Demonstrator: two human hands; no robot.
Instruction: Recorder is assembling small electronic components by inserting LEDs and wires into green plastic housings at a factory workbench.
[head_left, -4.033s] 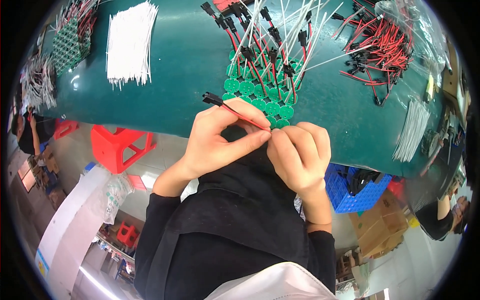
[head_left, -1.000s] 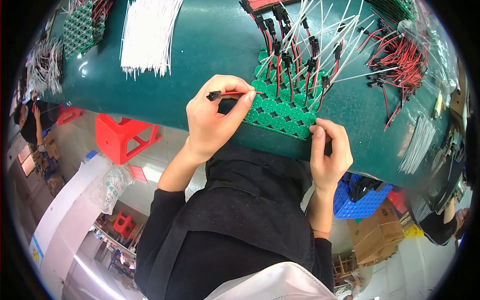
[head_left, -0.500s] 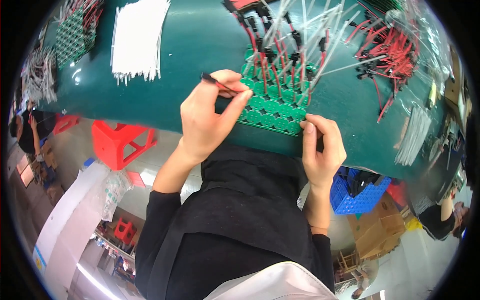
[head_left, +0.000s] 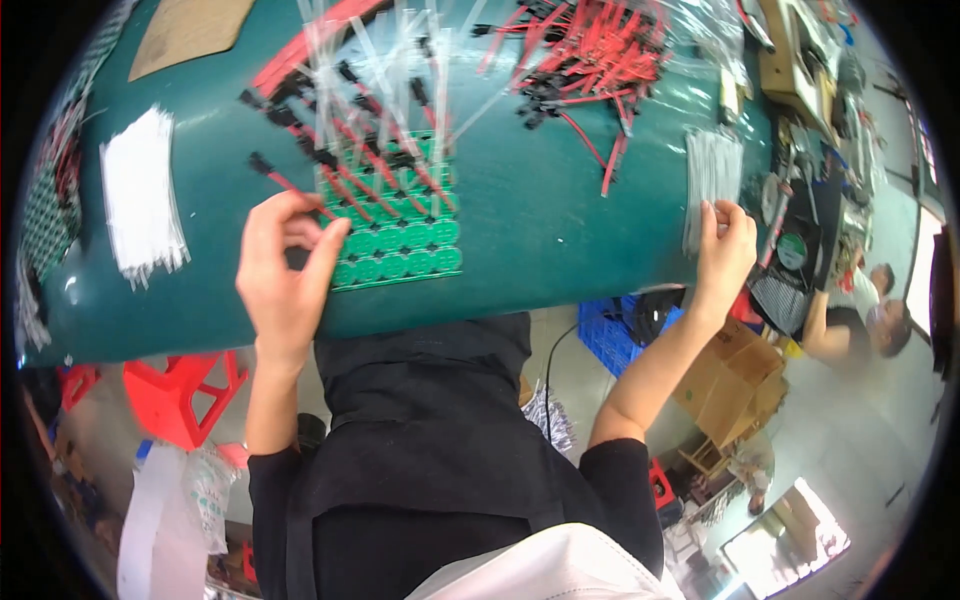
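My left hand [head_left: 285, 270] is closed in a pinch at the left edge of a green circuit board panel [head_left: 400, 265]. It holds a red-and-black wire lead [head_left: 290, 186] whose black connector points up and away. Similar leads [head_left: 350, 180] and long translucent strips [head_left: 440, 90] stand up from the panel's far rows, while its near rows of round pads are bare. Far to the right, my right hand [head_left: 728, 255] has its fingertips bent together at the near end of a bundle of thin grey strips [head_left: 713, 165]. Whether a strip is between them is too small to see.
A pile of red leads with black connectors [head_left: 590, 60] lies at the back. At the left are a white strip bundle [head_left: 145, 195], more green panels [head_left: 55, 195] and a brown cardboard piece [head_left: 190, 35]. A blue crate [head_left: 610, 335] stands below the table's edge.
My right hand has left the panel's right corner and reached out to the grey strips. My left hand still pinches the lead by the panel. The whole view has swung to the right.
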